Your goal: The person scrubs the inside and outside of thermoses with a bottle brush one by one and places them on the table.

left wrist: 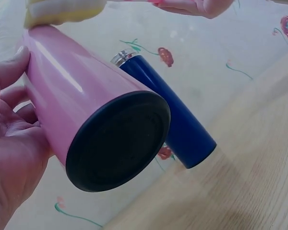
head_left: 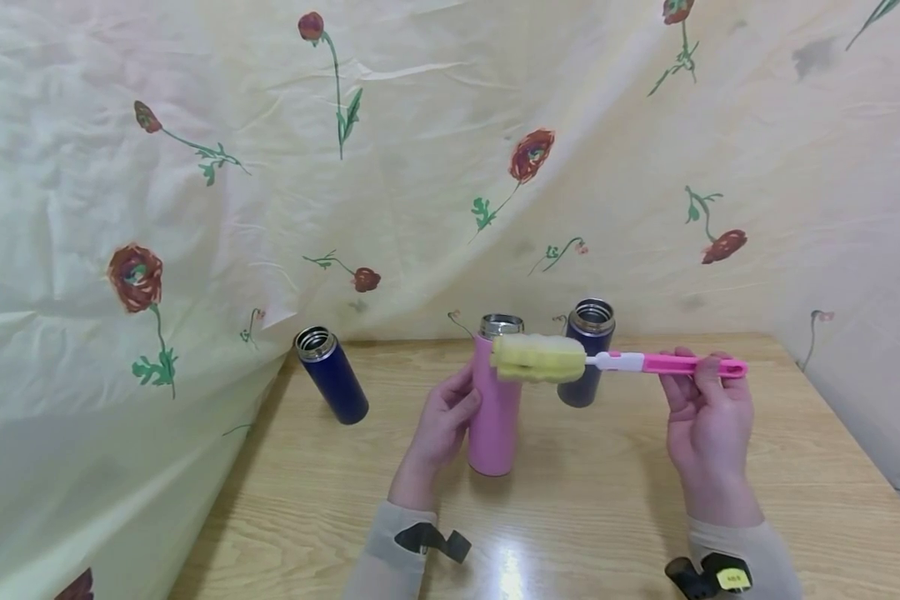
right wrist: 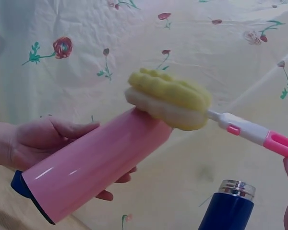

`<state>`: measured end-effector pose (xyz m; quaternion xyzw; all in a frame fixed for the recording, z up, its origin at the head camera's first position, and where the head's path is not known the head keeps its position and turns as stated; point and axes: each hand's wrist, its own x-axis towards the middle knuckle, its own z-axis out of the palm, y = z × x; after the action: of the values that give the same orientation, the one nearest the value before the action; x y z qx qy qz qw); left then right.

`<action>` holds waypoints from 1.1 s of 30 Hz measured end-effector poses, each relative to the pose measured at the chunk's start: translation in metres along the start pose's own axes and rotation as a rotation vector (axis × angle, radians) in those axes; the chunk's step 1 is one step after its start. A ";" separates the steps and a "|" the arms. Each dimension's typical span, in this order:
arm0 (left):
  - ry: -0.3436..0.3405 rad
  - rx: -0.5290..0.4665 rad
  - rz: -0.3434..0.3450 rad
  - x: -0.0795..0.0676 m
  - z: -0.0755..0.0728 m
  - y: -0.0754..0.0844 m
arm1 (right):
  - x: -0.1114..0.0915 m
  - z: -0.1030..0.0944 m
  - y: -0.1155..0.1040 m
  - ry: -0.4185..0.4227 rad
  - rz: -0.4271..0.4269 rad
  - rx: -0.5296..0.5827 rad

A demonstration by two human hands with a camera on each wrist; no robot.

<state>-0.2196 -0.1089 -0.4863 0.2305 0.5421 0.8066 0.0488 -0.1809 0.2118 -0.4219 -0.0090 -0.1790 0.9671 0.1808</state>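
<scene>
My left hand (head_left: 444, 417) grips a pink bottle (head_left: 495, 408) around its side, thumb toward me. The bottle has an open steel mouth and a black base (left wrist: 120, 141), held up off the table. A bottle brush with a yellow and white sponge head (right wrist: 170, 100) lies level across the front of the bottle near its neck. My right hand (head_left: 708, 425) pinches the pink end of the brush's handle (head_left: 667, 364) between thumb and fingers. In the right wrist view the sponge covers the bottle's mouth; whether they touch, I cannot tell.
An uncapped dark blue bottle (head_left: 333, 377) stands on the wooden table (head_left: 307, 500) at the left. Behind the brush, a second dark blue bottle (head_left: 581, 392) stands uncapped near the back edge. A cloth with painted flowers (head_left: 420, 167) hangs behind and along the sides.
</scene>
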 end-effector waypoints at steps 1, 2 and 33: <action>-0.007 0.004 0.001 0.000 0.000 0.000 | -0.001 0.001 0.001 0.005 -0.009 0.002; -0.009 0.010 -0.002 -0.001 0.000 0.001 | -0.001 0.001 0.002 0.011 -0.015 0.004; 0.091 0.222 -0.108 0.001 0.000 0.007 | -0.004 0.002 0.001 0.068 -0.034 0.026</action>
<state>-0.2191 -0.1111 -0.4796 0.1681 0.6415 0.7473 0.0416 -0.1775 0.2092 -0.4206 -0.0363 -0.1605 0.9652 0.2034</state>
